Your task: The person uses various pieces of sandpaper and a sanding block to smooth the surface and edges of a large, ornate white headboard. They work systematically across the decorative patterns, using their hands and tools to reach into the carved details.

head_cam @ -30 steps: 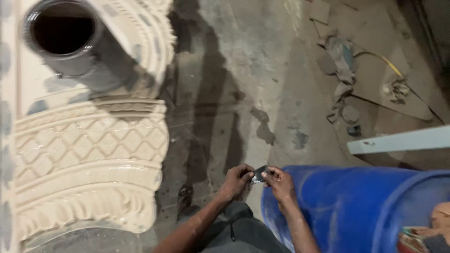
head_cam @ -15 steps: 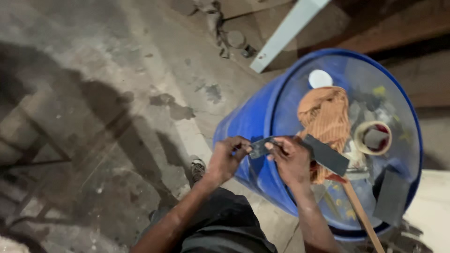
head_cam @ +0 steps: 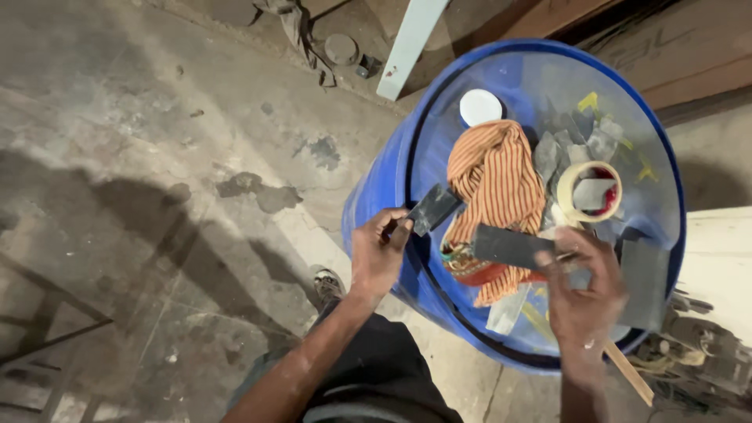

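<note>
While the left hand [head_cam: 377, 254] pinches a small dark sheet [head_cam: 433, 208] between thumb and fingers, holding it up at the near rim of the blue drum [head_cam: 376, 196], the right hand [head_cam: 583, 294] closes its fingertips on a longer dark strip [head_cam: 513, 247] over the drum's lid. Both pieces look like abrasive paper, though the surface is too dim to be sure. Judging by how things lie, the work is somewhere in its middle — two pieces are in hand, and more grey scraps [head_cam: 576, 145] lie loose beyond the right hand, next to a roll of tape [head_cam: 589, 192].

Between the two hands sits a crumpled orange striped cloth [head_cam: 495, 176], touching the strip's far end; a white round cap [head_cam: 480, 106] lies past the cloth, towards the far rim. Just to the outside of the right hand a larger grey sheet [head_cam: 644, 282] rests on the lid, and a wooden stick [head_cam: 627, 372] pokes out beneath the wrist, over the drum's edge.

Room is tight on the lid — the clutter fills most of it, and only the far part is bare. To the outside of the left hand the stained concrete floor [head_cam: 157, 157] offers wide space. The person's foot [head_cam: 329, 286] stands just below that hand, close against the drum's wall.
</note>
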